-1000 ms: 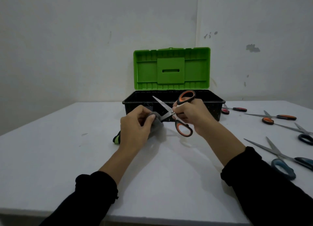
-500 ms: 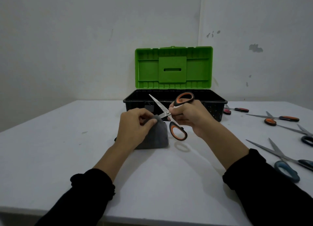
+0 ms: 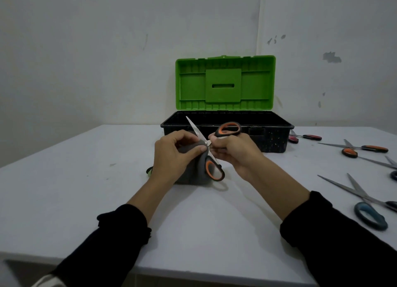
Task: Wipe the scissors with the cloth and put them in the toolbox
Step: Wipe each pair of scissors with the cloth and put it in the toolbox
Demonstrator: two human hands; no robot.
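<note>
We see scissors (image 3: pixel 211 151) with smooth steel blades and orange-and-black oval loops, held spread above the white table (image 3: pixel 86 179), just before the open black toolbox (image 3: pixel 272 136). One bare blade points up and left. Our left hand (image 3: pixel 171 155) pinches the soft grey cloth (image 3: pixel 193 168) around the other blade; our right hand (image 3: pixel 234 151) curls around the handles.
</note>
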